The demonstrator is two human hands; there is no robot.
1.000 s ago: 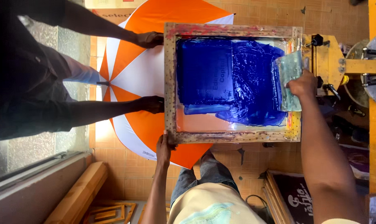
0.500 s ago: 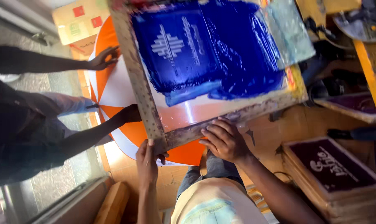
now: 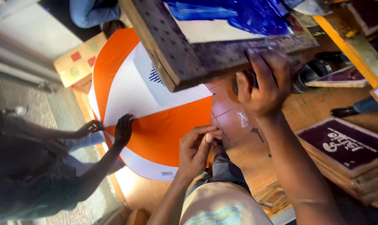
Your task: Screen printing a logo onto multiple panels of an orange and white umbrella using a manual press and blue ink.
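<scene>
the wooden screen frame (image 3: 205, 58) has lifted, right hand (image 3: 266, 85) clamped on its edge, left hand (image 3: 195, 150) pinching orange fabric (image 3: 164, 133).

Bright daylight, slight motion blur.

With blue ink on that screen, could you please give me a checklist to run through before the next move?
1. Right hand grip on screen frame: ok, fingers wrapped over its rail.
2. Frame tilted up off the fabric: ok.
3. Blue print unsmudged: cannot tell, partly hidden.
4. Left hand holding fabric edge: cannot tell.
5. Co-worker's hand flat on fabric: ok.
</scene>
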